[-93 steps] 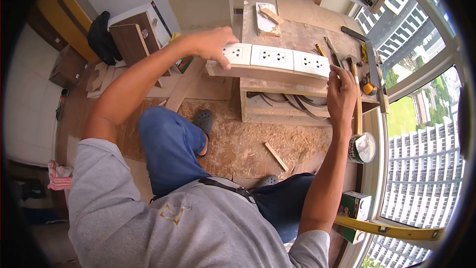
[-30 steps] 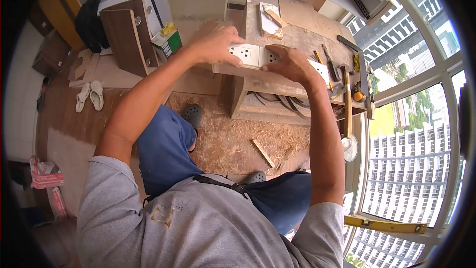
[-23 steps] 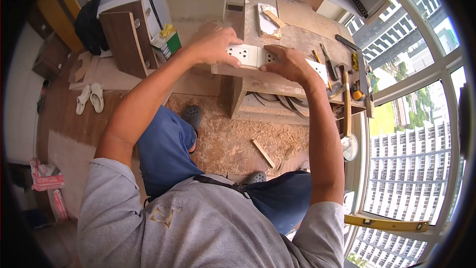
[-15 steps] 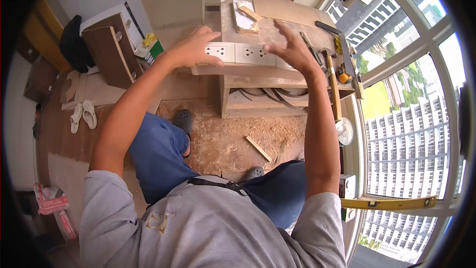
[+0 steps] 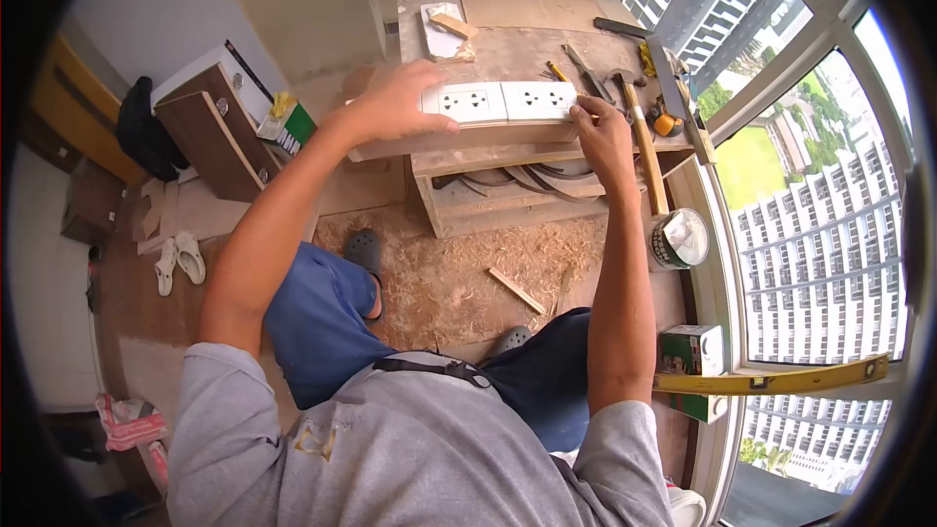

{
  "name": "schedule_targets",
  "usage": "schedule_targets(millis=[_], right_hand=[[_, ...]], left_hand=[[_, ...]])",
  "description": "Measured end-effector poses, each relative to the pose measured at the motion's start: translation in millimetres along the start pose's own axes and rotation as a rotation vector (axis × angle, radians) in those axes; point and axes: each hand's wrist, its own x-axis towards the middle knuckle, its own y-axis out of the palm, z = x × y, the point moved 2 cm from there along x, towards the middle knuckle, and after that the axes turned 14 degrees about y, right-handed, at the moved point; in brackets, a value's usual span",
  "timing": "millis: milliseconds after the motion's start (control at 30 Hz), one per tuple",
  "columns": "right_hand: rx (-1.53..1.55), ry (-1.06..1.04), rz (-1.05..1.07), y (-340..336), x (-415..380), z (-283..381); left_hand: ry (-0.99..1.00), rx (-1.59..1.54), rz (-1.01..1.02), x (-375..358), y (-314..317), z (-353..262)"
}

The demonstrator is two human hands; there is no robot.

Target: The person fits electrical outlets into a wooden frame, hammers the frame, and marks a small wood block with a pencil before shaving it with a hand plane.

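Note:
A long white double power socket (image 5: 488,102) lies along the top of a pale wooden board (image 5: 478,137) in front of me. My left hand (image 5: 395,102) straddles the socket's left end, thumb along the near edge and fingers over the far side. At the right end, my right hand (image 5: 603,132) pinches the socket's edge between thumb and fingers. The wooden board extends left past my left wrist, by the dusty workbench (image 5: 527,49).
A hammer (image 5: 639,137), pliers (image 5: 586,73) and a tape measure (image 5: 669,124) lie on the bench's right side. A paint tin (image 5: 680,237) and yellow spirit level (image 5: 781,381) are near the window. Wood shavings (image 5: 449,273) cover the floor.
My right hand was open with spread fingers above the socket; now it has closed at the right end. The view has shifted slightly, and my left hand stays at the left end.

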Motion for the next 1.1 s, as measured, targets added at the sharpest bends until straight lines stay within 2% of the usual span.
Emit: schedule_targets(millis=[133, 233, 300, 500, 867, 1100], right_hand=[[-0.015, -0.040, -0.048, 5.0, 1.4, -2.4], [-0.020, -0.074, -0.060, 5.1, 1.1, -3.9], [-0.021, -0.098, -0.052, 3.1, -1.3, -1.6], [-0.074, -0.129, -0.049, 2.7, -4.7, 0.9], [-0.084, -0.065, -0.056, 1.0, -5.3, 2.6], [-0.076, -0.104, -0.065, 2.8, -3.2, -2.9]], left_hand=[[-0.012, -0.028, 0.036, 25.7, 14.3, -1.0], [-0.014, 0.016, 0.003, 29.0, 25.9, 8.7], [0.051, -0.039, -0.079, 28.2, 29.3, 13.7], [0.034, -0.032, -0.158, 24.3, 33.7, 9.9], [0.010, -0.049, -0.126, 30.4, 32.2, 11.0], [0.025, -0.064, -0.108, 31.8, 31.3, 13.8]])
